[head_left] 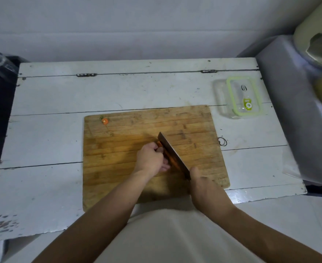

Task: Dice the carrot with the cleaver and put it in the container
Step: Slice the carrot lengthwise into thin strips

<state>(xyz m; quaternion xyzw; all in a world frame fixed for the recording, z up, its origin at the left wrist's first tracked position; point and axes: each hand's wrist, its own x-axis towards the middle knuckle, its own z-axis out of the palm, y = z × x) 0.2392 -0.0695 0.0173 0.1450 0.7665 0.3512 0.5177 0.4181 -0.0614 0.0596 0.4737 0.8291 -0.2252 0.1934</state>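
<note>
- The right hand [203,184] has its grip wrapped tight around the handle of the dark steel cleaver [173,155]; the handle itself is hidden inside the fist.
- The cleaver's broad blade runs diagonally away from that hand, up and to the left, with its edge down against the orange carrot [170,158].
- The left hand [152,158] rests on the carrot from the left side, its grip curled and pressing the carrot down, knuckles just beside the flat of the blade.
- The carrot lies lengthwise along the blade, mostly covered by the left hand and the cleaver; only thin orange strips show at the far tip and beneath the fingers.
- All of this sits near the middle of the rectangular wooden cutting board [118,168], scored with many cut lines.
- A small round orange carrot end [105,121] with a bit of green stem lies alone near the board's far left corner, well apart from the hands.
- The board rests on the worn white-painted plank table [52,95].
- The clear plastic container with a lime-green rim [244,96] stands on the table beyond the board's far right corner, with no carrot visible in it.
- A clear lid [220,97] appears to lie against the container's left side.
- Both bare forearms reach in from the bottom edge, over a pale garment.
</note>
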